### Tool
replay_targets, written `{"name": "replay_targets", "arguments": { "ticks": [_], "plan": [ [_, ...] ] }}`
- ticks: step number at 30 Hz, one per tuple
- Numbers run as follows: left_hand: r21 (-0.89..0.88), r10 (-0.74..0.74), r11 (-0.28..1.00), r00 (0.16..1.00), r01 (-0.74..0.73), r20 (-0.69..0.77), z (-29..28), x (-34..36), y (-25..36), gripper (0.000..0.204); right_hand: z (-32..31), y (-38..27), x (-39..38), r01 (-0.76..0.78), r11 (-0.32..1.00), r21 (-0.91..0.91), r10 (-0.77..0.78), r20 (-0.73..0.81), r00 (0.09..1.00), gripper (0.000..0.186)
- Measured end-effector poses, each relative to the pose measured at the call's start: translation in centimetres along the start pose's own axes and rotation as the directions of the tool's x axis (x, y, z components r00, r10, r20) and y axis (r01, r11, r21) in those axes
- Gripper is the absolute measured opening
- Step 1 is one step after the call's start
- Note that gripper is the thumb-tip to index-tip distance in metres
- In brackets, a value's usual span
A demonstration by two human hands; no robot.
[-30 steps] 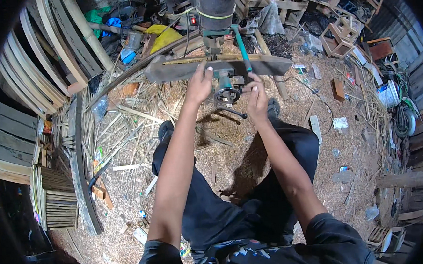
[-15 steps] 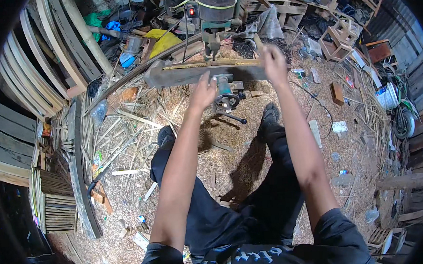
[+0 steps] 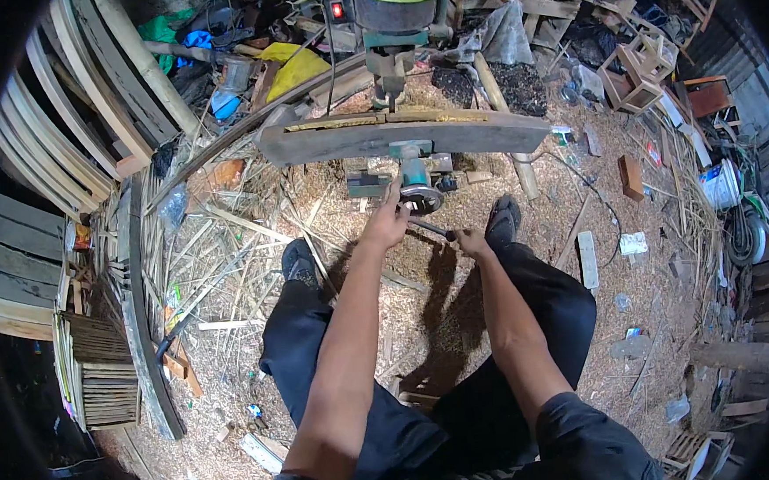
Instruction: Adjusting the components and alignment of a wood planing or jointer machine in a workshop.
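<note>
Seen from the head camera, you stand astride a floor [image 3: 399, 336] strewn with wood shavings, both forearms reaching forward to a drill press [image 3: 392, 6]. A dark wooden beam [image 3: 343, 143] lies crosswise beneath its chuck [image 3: 388, 64], the drill bit [image 3: 391, 104] standing at the beam's upper edge, where paler, yellowish wood shows. A teal vise body [image 3: 413, 170] projects from the beam's near side toward you, bearing a round handwheel [image 3: 423, 201]. Your left hand [image 3: 385, 226] lies against the left side of this wheel, fingers extended along its rim; whether they close around it cannot be told. Your right hand [image 3: 470, 242] is clenched on the outer end of the black crank handle [image 3: 426, 228], which slants down and rightward from the wheel, well below the beam. A red switch [image 3: 336, 10] glows beside the machine's head. Your shoes, left [image 3: 299, 262] and right [image 3: 504, 220], flank the vise on its near side. To the left lean long pale boards [image 3: 89, 82]; behind them, nearer the press, lies a yellow sheet [image 3: 298, 71]. To the right rest a brown wood block [image 3: 631, 177] and a white bucket [image 3: 719, 190].
</note>
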State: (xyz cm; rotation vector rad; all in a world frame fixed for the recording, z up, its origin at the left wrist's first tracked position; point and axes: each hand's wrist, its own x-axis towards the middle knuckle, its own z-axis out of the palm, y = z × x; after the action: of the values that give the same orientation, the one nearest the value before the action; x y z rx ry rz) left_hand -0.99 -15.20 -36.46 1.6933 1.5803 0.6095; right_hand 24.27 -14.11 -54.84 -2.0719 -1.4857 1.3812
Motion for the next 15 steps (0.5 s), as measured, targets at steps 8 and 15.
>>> {"name": "replay_targets", "arguments": {
  "ticks": [8,15],
  "plan": [
    [-0.036,0.077,0.996,0.996,-0.079,-0.055,1.3,0.5,0.8,0.070,2.2,-1.0,1.4,0.058,0.997,-0.059,-0.074,-0.325,0.943,0.052],
    [0.037,0.008,0.999,1.000,-0.007,-0.026,0.3,0.0,0.6,0.073,1.4,-5.5,-2.9,0.120,0.990,-0.068,-0.136,-0.333,0.933,0.049]
  ]
}}
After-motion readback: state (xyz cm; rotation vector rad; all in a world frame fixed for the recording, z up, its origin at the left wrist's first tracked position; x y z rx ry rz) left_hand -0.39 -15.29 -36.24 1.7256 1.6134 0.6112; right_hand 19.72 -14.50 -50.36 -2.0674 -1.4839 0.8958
